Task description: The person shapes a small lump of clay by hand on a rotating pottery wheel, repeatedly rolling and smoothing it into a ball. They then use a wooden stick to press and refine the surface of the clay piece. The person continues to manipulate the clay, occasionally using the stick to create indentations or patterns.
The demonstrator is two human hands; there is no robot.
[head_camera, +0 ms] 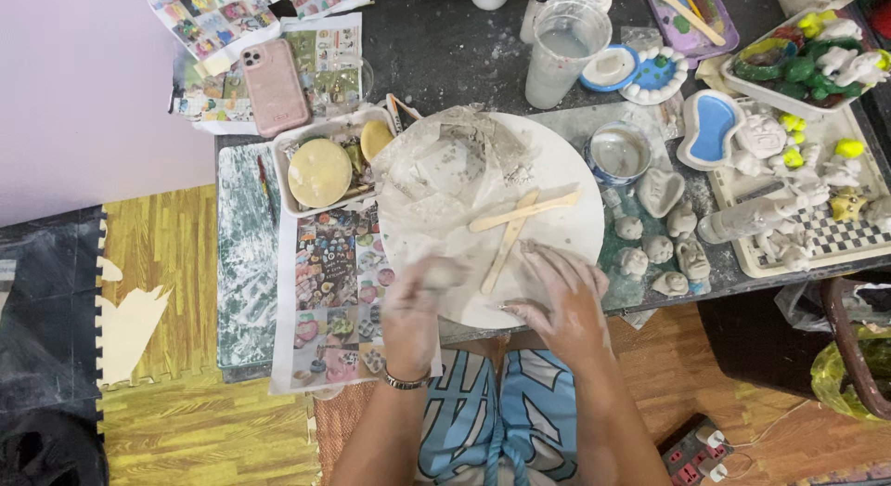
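Both forearms come up from the near edge of the table [464,50], over the person's lap. The left hand [418,300], a bracelet [406,382] at its wrist, is blurred and coated in white; its fingers curl around a small lump of clay [440,274] at the near left rim of the round white board [557,184], though how tight the hold is I cannot tell. The right hand [561,296] lies palm down, fingers spread and pressed flat on the near right part of the board, gripping nothing. Just beyond the hands, two wooden sticks [520,221] lie crossed at the board's middle. A crumpled plastic sheet [441,175] covers the board's left side. Further on, a small bowl [619,152] sits by the board's far right rim, small white figures [654,249] cluster toward the table's right edge, and a clear plastic cup [564,50] stands near the far edge.
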